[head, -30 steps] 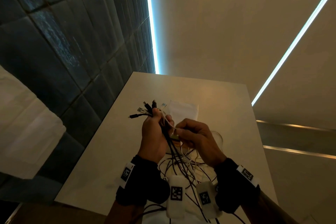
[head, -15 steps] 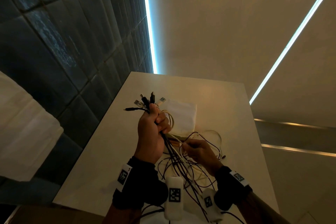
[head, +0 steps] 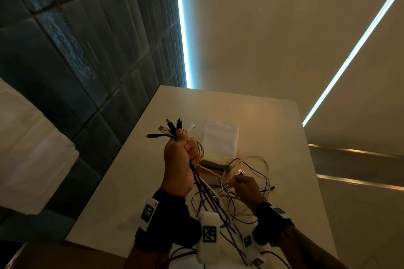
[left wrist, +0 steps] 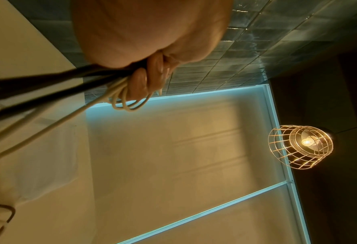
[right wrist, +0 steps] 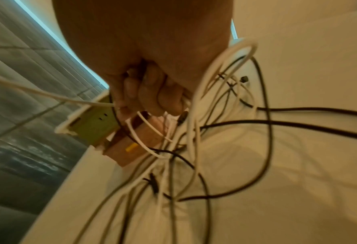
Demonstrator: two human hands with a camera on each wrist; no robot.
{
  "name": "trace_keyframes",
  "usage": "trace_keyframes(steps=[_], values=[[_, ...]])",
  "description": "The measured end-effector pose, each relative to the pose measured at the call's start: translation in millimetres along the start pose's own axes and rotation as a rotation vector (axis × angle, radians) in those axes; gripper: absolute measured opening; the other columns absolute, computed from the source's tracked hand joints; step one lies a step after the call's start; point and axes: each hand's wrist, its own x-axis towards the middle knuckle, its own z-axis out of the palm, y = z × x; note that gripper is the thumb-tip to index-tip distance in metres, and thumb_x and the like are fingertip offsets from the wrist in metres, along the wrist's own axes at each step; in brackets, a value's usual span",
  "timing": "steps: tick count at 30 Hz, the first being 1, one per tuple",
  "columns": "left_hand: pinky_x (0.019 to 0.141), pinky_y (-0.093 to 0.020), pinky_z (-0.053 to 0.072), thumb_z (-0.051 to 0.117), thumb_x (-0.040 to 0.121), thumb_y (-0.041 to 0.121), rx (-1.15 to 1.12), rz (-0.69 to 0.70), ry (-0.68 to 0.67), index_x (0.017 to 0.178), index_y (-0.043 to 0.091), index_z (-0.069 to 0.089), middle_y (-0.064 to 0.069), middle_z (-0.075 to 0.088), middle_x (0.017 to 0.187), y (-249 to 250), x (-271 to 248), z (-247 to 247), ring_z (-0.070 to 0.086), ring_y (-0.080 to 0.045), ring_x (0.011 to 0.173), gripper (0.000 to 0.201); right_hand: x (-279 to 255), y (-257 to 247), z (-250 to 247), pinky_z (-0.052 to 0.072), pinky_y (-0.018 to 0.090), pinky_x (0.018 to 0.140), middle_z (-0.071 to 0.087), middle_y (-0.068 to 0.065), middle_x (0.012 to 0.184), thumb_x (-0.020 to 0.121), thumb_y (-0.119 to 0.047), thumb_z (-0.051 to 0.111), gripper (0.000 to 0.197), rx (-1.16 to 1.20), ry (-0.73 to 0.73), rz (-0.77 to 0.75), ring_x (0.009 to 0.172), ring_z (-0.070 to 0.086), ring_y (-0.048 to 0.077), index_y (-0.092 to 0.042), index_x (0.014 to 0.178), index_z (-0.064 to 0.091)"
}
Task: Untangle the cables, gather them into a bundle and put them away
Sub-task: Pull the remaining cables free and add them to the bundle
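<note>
My left hand (head: 184, 150) is raised above the table, gripping a bundle of black and white cables (head: 203, 183) in its fist. Their plug ends (head: 172, 126) fan out above my fingers. In the left wrist view my curled fingers (left wrist: 152, 72) clamp the black cables (left wrist: 47, 85) and a looped white one (left wrist: 129, 105). My right hand (head: 237, 180) sits lower and to the right, pinching a white cable whose USB plug (head: 241, 171) sticks up. Loose cables (head: 258, 183) lie tangled on the table; the right wrist view shows the loose cables (right wrist: 185, 148) hanging below my curled fingers (right wrist: 148, 94).
A white folded pouch (head: 220, 142) lies on the pale table (head: 122, 181) behind my hands, on top of a green box (right wrist: 93, 125) and a brown box (right wrist: 135, 147). Dark tiled wall stands to the left. A wire-cage lamp (left wrist: 301, 147) hangs overhead.
My right hand left the left hand, dropped down and right to the loose cables, and now pinches a white cable end. The left hand keeps its bundle and rose slightly.
</note>
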Motion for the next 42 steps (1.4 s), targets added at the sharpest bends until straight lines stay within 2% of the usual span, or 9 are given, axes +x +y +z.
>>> trace_keyframes(steps=[5, 13, 17, 20, 25, 29, 33, 38, 42], values=[[0.037, -0.020, 0.020, 0.033, 0.105, 0.028, 0.037, 0.000, 0.073, 0.072, 0.018, 0.039, 0.006, 0.031, 0.055, -5.2, 6.6, -3.9, 0.024, -0.005, 0.038, 0.035, -14.3, -60.4, -1.7, 0.030, 0.021, 0.042, 0.049, 0.001, 0.052, 0.085, -0.008, 0.065, 0.016, 0.260, 0.087, -0.146, 0.045, 0.038, 0.012, 0.003, 0.074, 0.066], [0.050, -0.027, 0.035, 0.036, 0.104, 0.030, 0.078, -0.026, 0.143, 0.089, 0.013, 0.048, -0.002, 0.054, 0.060, -9.3, 3.6, 1.8, 0.049, -0.012, 0.047, 0.026, -64.0, -141.5, -6.1, 0.038, 0.016, 0.047, 0.051, 0.003, 0.056, 0.088, 0.003, 0.060, 0.011, 0.462, -0.156, -0.515, 0.051, 0.045, 0.013, 0.012, 0.086, 0.064], [0.059, -0.028, 0.043, 0.038, 0.103, 0.030, -0.009, -0.050, 0.127, 0.092, 0.010, 0.053, -0.007, 0.060, 0.069, -4.5, -0.3, 5.3, 0.054, -0.017, 0.057, 0.028, -71.3, -139.3, -3.1, 0.043, 0.019, 0.053, 0.058, 0.006, 0.061, 0.086, 0.007, 0.060, 0.008, 0.411, -0.302, -0.463, 0.054, 0.051, 0.012, 0.008, 0.082, 0.067], [0.056, -0.028, 0.039, 0.035, 0.104, 0.032, -0.085, -0.052, 0.049, 0.083, 0.012, 0.046, -0.003, 0.050, 0.064, -0.3, -1.5, 6.5, 0.045, -0.015, 0.051, 0.031, -69.2, -126.3, -2.5, 0.034, 0.018, 0.049, 0.053, 0.014, 0.064, 0.085, 0.003, 0.063, 0.010, 0.327, -0.337, -0.393, 0.051, 0.044, 0.011, 0.002, 0.078, 0.071], [0.057, -0.029, 0.038, 0.034, 0.105, 0.029, -0.084, -0.001, -0.009, 0.089, 0.012, 0.048, 0.003, 0.038, 0.058, -5.1, -6.5, 10.0, 0.033, -0.010, 0.045, 0.027, -62.9, -109.8, -3.0, 0.025, 0.016, 0.045, 0.043, -0.001, 0.052, 0.086, -0.003, 0.063, 0.014, 0.338, -0.362, -0.291, 0.047, 0.031, 0.009, 0.009, 0.085, 0.070], [0.042, -0.023, 0.027, 0.035, 0.104, 0.030, -0.042, 0.035, -0.059, 0.077, 0.015, 0.040, 0.004, 0.038, 0.058, -6.2, -4.7, 9.4, 0.027, -0.008, 0.042, 0.031, -53.2, -97.2, -0.7, 0.029, 0.012, 0.047, 0.051, -0.012, 0.051, 0.092, -0.006, 0.059, 0.018, 0.278, -0.355, -0.290, 0.047, 0.036, 0.003, 0.003, 0.081, 0.070], [0.040, -0.022, 0.023, 0.035, 0.104, 0.026, 0.008, 0.075, -0.076, 0.075, 0.016, 0.036, 0.004, 0.038, 0.058, -7.1, -5.3, 8.2, 0.025, -0.007, 0.041, 0.031, -39.6, -75.1, 2.2, 0.030, 0.012, 0.048, 0.049, -0.012, 0.050, 0.095, -0.006, 0.055, 0.022, 0.235, -0.318, -0.262, 0.049, 0.035, 0.005, 0.002, 0.078, 0.067], [0.043, -0.023, 0.023, 0.035, 0.105, 0.024, 0.057, 0.106, -0.098, 0.077, 0.014, 0.037, 0.002, 0.037, 0.061, -7.7, -5.1, 4.9, 0.024, -0.008, 0.044, 0.030, -18.5, -48.0, 10.2, 0.036, 0.031, 0.062, 0.051, 0.009, 0.069, 0.094, -0.020, 0.059, 0.026, 0.217, -0.287, -0.255, 0.066, 0.041, 0.022, -0.013, 0.070, 0.068], [0.048, -0.026, 0.021, 0.035, 0.104, 0.022, 0.060, 0.126, -0.136, 0.075, 0.014, 0.038, 0.001, 0.039, 0.062, -6.7, -4.5, 2.5, 0.025, -0.009, 0.047, 0.031, -6.0, -25.6, 10.5, 0.034, 0.033, 0.062, 0.051, 0.012, 0.071, 0.096, -0.019, 0.057, 0.028, 0.174, -0.242, -0.190, 0.067, 0.042, 0.024, -0.015, 0.070, 0.067]])
